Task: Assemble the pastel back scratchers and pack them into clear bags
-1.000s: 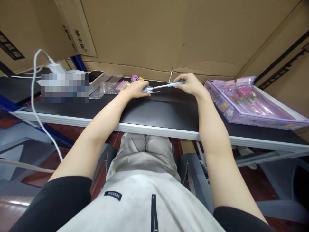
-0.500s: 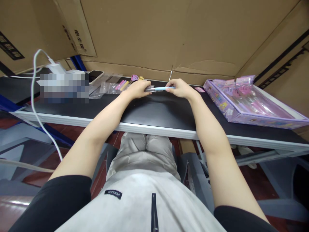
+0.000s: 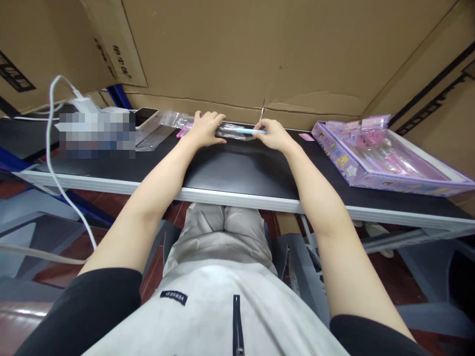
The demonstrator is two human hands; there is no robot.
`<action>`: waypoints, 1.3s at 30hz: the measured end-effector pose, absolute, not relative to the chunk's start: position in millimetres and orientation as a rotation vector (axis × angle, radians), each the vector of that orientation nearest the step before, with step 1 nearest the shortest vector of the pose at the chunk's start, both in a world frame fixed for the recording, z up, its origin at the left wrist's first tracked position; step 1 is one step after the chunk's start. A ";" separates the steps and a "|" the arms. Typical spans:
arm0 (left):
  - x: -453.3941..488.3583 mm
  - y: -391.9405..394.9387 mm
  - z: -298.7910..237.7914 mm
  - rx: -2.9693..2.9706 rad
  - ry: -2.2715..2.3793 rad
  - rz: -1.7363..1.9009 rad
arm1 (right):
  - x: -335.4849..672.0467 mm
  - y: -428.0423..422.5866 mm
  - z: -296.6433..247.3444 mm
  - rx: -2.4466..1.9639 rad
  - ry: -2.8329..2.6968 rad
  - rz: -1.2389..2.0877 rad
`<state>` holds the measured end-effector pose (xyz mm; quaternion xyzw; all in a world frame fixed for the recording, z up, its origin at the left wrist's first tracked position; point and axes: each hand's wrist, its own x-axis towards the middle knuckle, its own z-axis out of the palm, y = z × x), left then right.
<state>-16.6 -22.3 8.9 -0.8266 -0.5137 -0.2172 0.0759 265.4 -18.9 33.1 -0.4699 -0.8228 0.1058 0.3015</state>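
Note:
My right hand (image 3: 275, 134) pinches the right end of a thin light blue pen (image 3: 247, 131), which points left above the black table. My left hand (image 3: 204, 129) lies with fingers spread over a long clear plastic sleeve (image 3: 177, 119). The sleeve runs along the back of the table and reaches the pen's left part; whether the pen is inside it I cannot tell. Pink sticks (image 3: 181, 133) show partly from behind my left hand, and the rest of that group is hidden.
A purple display box (image 3: 374, 183) holding pink packaged items stands at the right. A small pink card (image 3: 306, 137) lies beside it. At the left are more clear sleeves (image 3: 154, 138), a white charger with a cable (image 3: 50, 123) and a blurred patch. Cardboard walls (image 3: 208, 54) enclose the back.
My left hand has moved slightly left and spread its fingers, away from the pen. The clear sleeve has shifted up and right, now stretching beneath that hand. My right hand still holds the pen.

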 end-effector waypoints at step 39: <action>-23.8 -4.3 0.7 -2.516 -1.523 -0.618 | 272.3 -31.2 42.3 -1.256 -2.124 0.811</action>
